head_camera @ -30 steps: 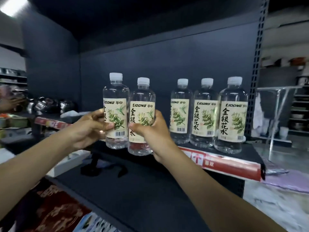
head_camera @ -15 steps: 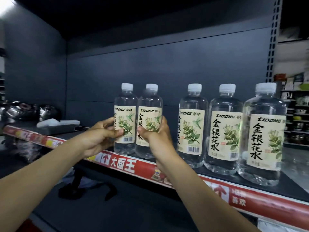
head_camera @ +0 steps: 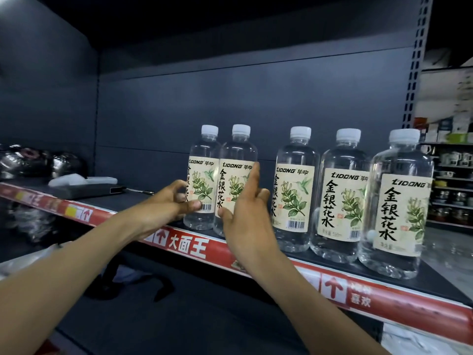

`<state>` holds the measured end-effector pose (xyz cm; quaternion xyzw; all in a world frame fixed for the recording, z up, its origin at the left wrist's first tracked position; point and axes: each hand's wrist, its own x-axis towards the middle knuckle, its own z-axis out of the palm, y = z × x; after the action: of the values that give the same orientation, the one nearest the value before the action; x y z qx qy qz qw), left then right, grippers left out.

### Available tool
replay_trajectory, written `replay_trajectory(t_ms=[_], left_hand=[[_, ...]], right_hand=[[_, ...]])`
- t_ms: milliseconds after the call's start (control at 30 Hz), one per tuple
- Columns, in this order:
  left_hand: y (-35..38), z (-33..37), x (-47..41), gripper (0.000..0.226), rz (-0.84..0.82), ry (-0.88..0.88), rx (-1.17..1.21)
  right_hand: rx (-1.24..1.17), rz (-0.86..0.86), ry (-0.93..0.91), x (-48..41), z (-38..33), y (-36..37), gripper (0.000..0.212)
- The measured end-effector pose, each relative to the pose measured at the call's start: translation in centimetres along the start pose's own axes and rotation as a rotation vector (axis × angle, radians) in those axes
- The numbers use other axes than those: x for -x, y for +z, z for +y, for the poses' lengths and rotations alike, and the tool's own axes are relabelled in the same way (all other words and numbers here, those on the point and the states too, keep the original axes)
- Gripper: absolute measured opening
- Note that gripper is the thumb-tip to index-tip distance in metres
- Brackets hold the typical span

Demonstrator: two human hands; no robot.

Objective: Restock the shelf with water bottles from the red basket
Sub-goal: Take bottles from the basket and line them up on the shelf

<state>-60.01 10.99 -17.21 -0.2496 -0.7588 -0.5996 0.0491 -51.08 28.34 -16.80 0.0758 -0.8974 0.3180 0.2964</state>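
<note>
Five clear water bottles with white caps and cream labels stand upright on the dark shelf (head_camera: 435, 285), centre to right of frame, along the red price strip (head_camera: 186, 245) on its front edge. The two leftmost bottles stand touching each other; a gap separates them from the three on the right, which sit close together.

Left hand (head_camera: 163, 208), centre of frame: fingers curled round the leftmost bottle (head_camera: 203, 175), thumb lying on the lower label by the barcode, fingertips on the label's left side. Grip looks loose, but contact is visible. The bottle's base rests on the shelf.

Right hand (head_camera: 245, 219), just right of it: fingers spread open, index finger pointing up along the right edge of the second bottle (head_camera: 236, 172), thumb near the label's lower left. The palm is off the bottle; it is not closed round it. Whether the fingertip actually touches, cannot tell. That bottle also stands on the shelf.

To the right: third bottle (head_camera: 294, 190), fourth bottle (head_camera: 341, 198), fifth bottle (head_camera: 400, 208) nearest the camera at the frame's right.

Left of frame, on the same shelf: a flat dark box (head_camera: 97, 189) with a white bag (head_camera: 69, 180) on it, and dark shiny items behind, blurred. The red basket is not in view.
</note>
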Motion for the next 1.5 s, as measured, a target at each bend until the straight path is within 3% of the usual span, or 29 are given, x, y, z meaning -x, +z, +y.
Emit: replay_trajectory(t_ms=[100, 167, 267, 333, 500, 667, 833, 933, 1000, 1100, 1233, 1367, 1500], left_hand=[[0.2, -0.4, -0.2, 0.041, -0.016, -0.015, 0.003], [0.3, -0.4, -0.2, 0.039, -0.028, 0.000, -0.012], [0.4, -0.3, 0.2, 0.050, -0.024, 0.042, -0.075], [0.3, -0.1, 0.4, 0.055, -0.047, 0.062, -0.114], [0.9, 0.3, 0.5, 0.055, -0.066, 0.069, -0.137], [2.1, 0.1, -0.2, 0.079, -0.067, 0.058, -0.138], [3.5, 0.3, -0.1, 0.063, -0.036, 0.051, -0.178], [3.5, 0.9, 1.2, 0.065, 0.018, 0.052, -0.382], [2.8, 1.1, 3.2, 0.070, 0.118, 0.049, -0.666], [1.6, 1.5, 8.3, 0.066, 0.276, 0.057, -1.109], [1.1, 1.7, 18.1, 0.063, 0.355, -0.049, -1.420], [0.0, 0.2, 30.0, 0.061, 0.356, -0.288, -1.529], [-0.5, -1.6, 43.5, 0.056, 0.459, -0.561, -1.514]], right_hand=[[0.274, -0.041, -0.093, 1.6, -0.8, -1.5, 0.113], [0.591, 0.036, -0.293, 2.3, -1.2, -2.5, 0.106], [0.927, -0.008, -0.638, 1.6, -1.3, -2.9, 0.058], [1.084, -0.105, -0.674, 0.7, -1.2, -2.5, 0.045], [1.258, -0.166, -0.682, 0.1, -0.9, -2.5, 0.048], [1.274, -0.178, -0.597, 0.3, -0.2, -3.3, 0.055], [1.209, -0.233, -0.587, 0.8, 0.1, -4.6, 0.055], [1.119, -0.241, -0.564, 1.3, -0.1, -4.5, 0.055], [1.040, -0.233, -0.558, 1.9, -0.3, -4.0, 0.059], [0.932, -0.239, -0.547, 3.5, -0.6, -3.1, 0.065], [0.773, -0.269, -0.588, 7.3, -2.1, -0.1, 0.054], [0.513, -0.394, -0.651, 13.5, -5.0, 4.7, 0.046], [0.288, -0.551, -0.776, 21.8, -9.0, 10.2, 0.034]])
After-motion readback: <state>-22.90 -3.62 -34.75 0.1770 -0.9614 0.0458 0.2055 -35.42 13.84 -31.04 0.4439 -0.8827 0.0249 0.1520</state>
